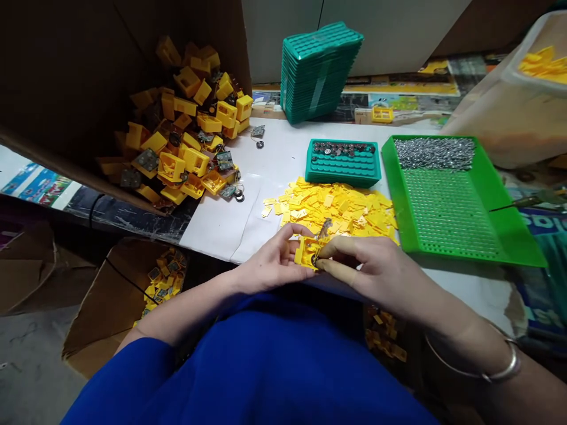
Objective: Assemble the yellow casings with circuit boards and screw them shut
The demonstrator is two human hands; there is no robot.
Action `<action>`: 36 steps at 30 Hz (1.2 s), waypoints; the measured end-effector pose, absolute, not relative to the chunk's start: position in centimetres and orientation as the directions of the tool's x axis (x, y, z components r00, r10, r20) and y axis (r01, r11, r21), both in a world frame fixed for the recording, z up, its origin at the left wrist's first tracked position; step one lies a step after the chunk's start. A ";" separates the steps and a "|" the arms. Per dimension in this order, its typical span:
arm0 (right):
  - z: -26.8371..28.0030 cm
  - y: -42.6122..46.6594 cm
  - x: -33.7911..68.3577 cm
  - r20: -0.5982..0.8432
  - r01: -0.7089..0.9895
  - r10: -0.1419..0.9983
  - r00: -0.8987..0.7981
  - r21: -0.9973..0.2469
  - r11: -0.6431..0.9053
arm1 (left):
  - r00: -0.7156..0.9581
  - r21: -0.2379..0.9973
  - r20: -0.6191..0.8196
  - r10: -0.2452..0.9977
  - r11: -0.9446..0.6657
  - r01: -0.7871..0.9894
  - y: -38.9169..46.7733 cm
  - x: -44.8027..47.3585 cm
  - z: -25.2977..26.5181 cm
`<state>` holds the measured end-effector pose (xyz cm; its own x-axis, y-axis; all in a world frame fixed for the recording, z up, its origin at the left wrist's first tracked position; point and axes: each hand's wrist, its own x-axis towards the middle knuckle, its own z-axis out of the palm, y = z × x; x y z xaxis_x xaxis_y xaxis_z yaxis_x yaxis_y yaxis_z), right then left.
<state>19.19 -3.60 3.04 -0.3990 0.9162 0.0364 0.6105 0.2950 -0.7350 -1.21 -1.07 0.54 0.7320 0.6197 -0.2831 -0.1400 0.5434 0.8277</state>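
My left hand (275, 260) is closed around a small yellow plastic housing (305, 252), its open side turned up. Inside the housing sits a dark round part. The fingertips of my right hand (361, 260) pinch at this round part (314, 258) near the housing's right side; how firmly they hold it is partly hidden. A small circuit board (326, 226) sticks up at the housing's far edge. Just beyond my hands lies a spread pile of flat yellow plastic pieces (341, 203).
A cardboard box (212, 23) at the left spills yellow housings with circuit boards. Behind the pile sits a teal tray (343, 177) of round dark parts, with stacked teal trays (319, 71) farther back. A green tray (509, 230) of metal screws stands right, near a screwdriver (527, 202).
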 end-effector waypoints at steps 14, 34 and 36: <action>0.4 -5.0 19.8 0.369 0.488 0.922 -0.116 -0.787 0.377 | 0.665 0.750 -0.315 0.677 0.607 -0.262 -0.5 -1.3 0.2; 0.3 -5.1 18.7 0.421 0.321 0.893 0.159 -0.877 0.357 | 0.542 0.788 -0.344 0.766 0.550 -0.276 -0.6 0.4 0.5; 0.2 -5.7 18.5 0.605 0.438 0.796 0.017 -0.720 0.538 | 0.477 0.803 -0.316 0.820 0.499 -0.327 -0.5 0.9 0.5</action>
